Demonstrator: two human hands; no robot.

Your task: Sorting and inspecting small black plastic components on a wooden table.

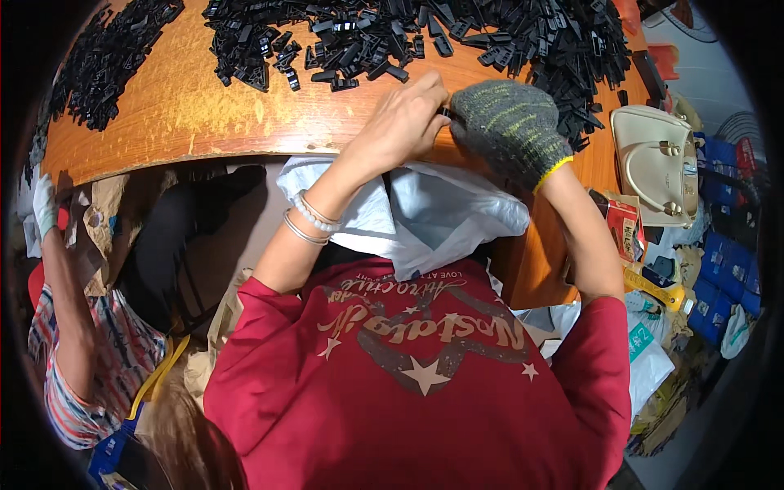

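Note:
My left hand (400, 122) is bare, with bracelets at the wrist, and it is closed at the table's near edge. My right hand (513, 126), in a dark grey knitted glove with yellow-green flecks and a yellow cuff, is closed right beside it. Between the fingertips of both hands shows a small black plastic piece (443, 112), mostly hidden by the fingers. A heap of similar black plastic pieces (359, 45) lies just beyond my hands. Below them a white bag (465, 204) spreads open over my lap, against the table edge.
The worn wooden table (196, 114) carries another black heap (110, 65) at far left. A co-worker's gloved hand (45, 204) touches the table's left edge. On the right are a cream handbag (649, 163), a red box (623, 224) and a yellow-handled tool (653, 286).

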